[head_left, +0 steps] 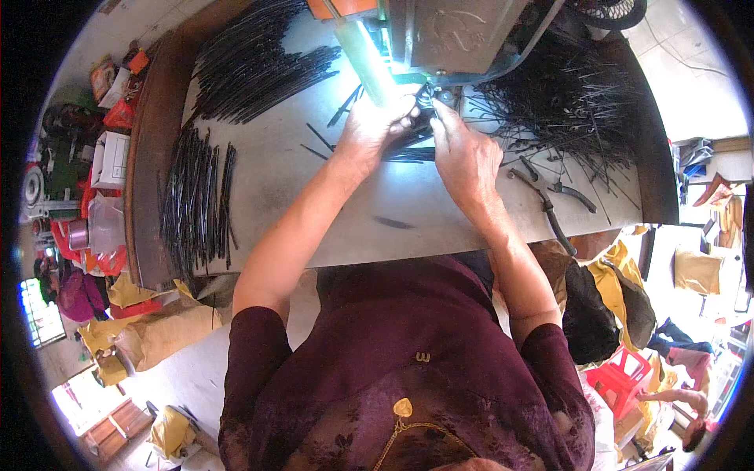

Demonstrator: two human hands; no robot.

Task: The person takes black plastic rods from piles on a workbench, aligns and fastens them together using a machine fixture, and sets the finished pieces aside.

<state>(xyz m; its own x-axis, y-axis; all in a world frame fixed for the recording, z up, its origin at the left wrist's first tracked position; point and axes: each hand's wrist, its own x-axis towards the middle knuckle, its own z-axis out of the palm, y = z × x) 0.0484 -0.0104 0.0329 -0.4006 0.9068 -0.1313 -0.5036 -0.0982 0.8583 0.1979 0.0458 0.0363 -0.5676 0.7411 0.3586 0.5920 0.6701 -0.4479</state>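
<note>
Under the head of a grey machine (448, 39), my two hands work close together in bright lamp light. My left hand (379, 124) has its fingers curled at a small bunch of thin black strips (408, 141), which lies between the hands. My right hand (465, 153) is closed, thumb and forefinger pinched near a small shiny part of the machine (426, 96). What sits in that pinch is too small and glaring to make out. A few loose black strips (318, 137) lie just left of my left hand.
Neat bundles of black strips lie at the far left (259, 71) and near left (196, 200). A tangled pile (558, 98) covers the right side. Dark-handled pliers (547, 206) rest right of my right forearm. A tube lamp (365, 63) hangs close above my left hand. Raised wooden edges (157, 157) border the table.
</note>
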